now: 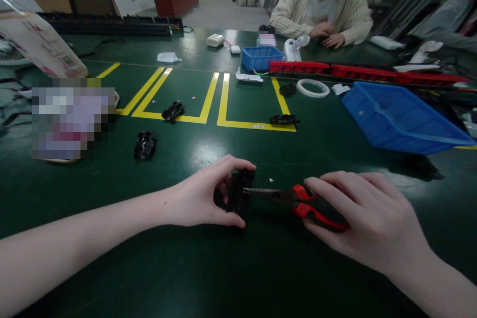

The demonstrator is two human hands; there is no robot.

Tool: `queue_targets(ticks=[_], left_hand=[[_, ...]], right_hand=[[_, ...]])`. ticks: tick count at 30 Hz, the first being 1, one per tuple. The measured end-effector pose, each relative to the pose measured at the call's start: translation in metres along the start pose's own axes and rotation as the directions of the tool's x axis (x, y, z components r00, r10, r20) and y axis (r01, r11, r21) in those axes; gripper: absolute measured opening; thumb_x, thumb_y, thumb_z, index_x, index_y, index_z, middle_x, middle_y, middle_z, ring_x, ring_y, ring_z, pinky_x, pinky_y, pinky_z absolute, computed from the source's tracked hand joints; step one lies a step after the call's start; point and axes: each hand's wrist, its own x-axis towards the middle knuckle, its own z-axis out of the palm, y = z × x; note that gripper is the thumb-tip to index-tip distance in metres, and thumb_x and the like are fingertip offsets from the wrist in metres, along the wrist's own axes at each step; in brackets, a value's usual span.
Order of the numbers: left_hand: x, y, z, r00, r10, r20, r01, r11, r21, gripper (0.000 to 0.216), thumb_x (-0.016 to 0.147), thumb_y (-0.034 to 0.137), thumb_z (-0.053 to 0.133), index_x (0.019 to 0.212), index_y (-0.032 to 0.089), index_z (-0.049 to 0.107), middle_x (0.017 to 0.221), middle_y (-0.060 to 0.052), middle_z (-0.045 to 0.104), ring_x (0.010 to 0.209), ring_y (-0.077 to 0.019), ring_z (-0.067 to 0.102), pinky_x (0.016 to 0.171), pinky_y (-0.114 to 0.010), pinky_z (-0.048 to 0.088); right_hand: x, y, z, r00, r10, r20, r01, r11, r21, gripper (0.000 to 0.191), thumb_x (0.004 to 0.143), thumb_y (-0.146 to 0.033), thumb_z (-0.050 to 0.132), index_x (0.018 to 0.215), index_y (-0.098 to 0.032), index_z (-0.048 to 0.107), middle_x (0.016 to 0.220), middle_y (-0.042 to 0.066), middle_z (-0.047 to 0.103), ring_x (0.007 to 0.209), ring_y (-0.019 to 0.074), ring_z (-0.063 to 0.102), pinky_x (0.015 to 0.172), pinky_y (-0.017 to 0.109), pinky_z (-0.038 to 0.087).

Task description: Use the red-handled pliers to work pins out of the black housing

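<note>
My left hand [208, 194] is closed around a small black plastic part [240, 194] that rests on the green table [223, 268]. My right hand [357, 218] grips the red handles of needle-nose pliers [298, 198]. The pliers' dark jaws point left and their tip touches the black part. A tiny white speck [271, 180] lies on the table just above the pliers.
More black parts [144, 145] [173, 110] [283, 119] lie among yellow tape lines [223, 104]. A large blue bin [398, 117] sits at right, a small blue bin [261, 57] and a tape roll [313, 88] farther back. A person in a striped top [324, 15] sits across the table.
</note>
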Motion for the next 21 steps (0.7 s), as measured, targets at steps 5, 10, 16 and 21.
queue_targets(ticks=[5,10,16,21], left_hand=[[-0.0001,0.001,-0.0005,1.0,-0.008,0.009,0.007,1.0,0.014,0.075,0.072,0.026,0.082,0.135,0.026,0.043,0.131,-0.006,0.051,0.108,-0.0243,0.059,0.089,-0.041,0.055],[0.0008,0.0017,-0.0004,1.0,-0.03,0.004,0.03,1.0,-0.004,0.079,0.07,0.028,0.083,0.138,0.026,0.043,0.131,-0.007,0.052,0.111,-0.0257,0.058,0.091,-0.042,0.054],[0.0015,0.0044,0.0004,0.996,-0.084,0.0,0.084,0.994,-0.066,0.079,0.067,0.029,0.085,0.136,0.022,0.046,0.125,-0.007,0.059,0.108,-0.0251,0.061,0.095,-0.045,0.052],[0.0011,0.0077,-0.0004,0.99,-0.139,0.011,0.139,0.985,-0.104,0.081,0.065,0.031,0.087,0.135,0.023,0.048,0.128,-0.007,0.058,0.113,-0.0262,0.059,0.102,-0.047,0.048]], right_hand=[[-0.0025,-0.0007,0.0013,0.997,0.078,0.011,-0.078,0.989,0.126,0.033,0.078,-0.032,0.061,0.109,-0.019,0.061,0.092,0.01,0.066,0.073,0.0241,0.061,0.063,0.04,0.043],[-0.0021,-0.0021,0.0036,0.974,0.179,0.139,-0.213,0.934,0.287,0.034,0.075,-0.033,0.065,0.107,-0.021,0.062,0.093,0.006,0.069,0.067,0.0187,0.06,0.058,0.034,0.047],[-0.0016,-0.0035,0.0037,0.963,0.188,0.196,-0.244,0.914,0.325,0.032,0.075,-0.03,0.064,0.106,-0.02,0.063,0.09,0.005,0.069,0.067,0.0177,0.061,0.058,0.032,0.05],[-0.0048,-0.0008,0.0026,0.984,0.13,0.121,-0.156,0.958,0.239,0.037,0.076,-0.03,0.065,0.111,-0.018,0.062,0.096,0.009,0.067,0.072,0.0199,0.06,0.063,0.035,0.048]])
